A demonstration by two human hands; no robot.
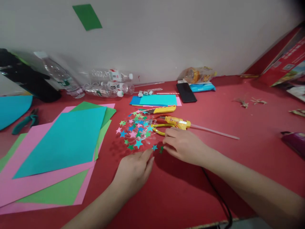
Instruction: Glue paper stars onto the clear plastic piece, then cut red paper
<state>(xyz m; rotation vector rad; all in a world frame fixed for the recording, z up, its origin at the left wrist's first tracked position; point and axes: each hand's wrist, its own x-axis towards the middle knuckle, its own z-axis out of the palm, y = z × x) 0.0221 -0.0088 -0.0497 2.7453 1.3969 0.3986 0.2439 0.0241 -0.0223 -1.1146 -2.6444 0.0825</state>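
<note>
My left hand (134,167) reaches in from below, index finger and thumb drawn together at a small blue paper star (154,147). Its grip on the star is partly hidden. My right hand (184,144) comes from the right, fingers bent and slightly apart, tips close beside small green paper stars (161,149). Just beyond both hands is a cluster of clear plastic strips with blue, green and pink paper stars (138,143). Yellow-handled pliers (158,129) lie partly behind my right hand, with a yellow glue gun (177,122) holding a long glue stick next to them.
Stacked coloured paper (64,143) covers the left of the red table (238,165). A yellow cutter (164,110), phone (186,92) and blue paper sheets (157,100) lie behind the cluster. Plastic bottles (102,90) line the wall. A black cable (218,194) runs off the front edge.
</note>
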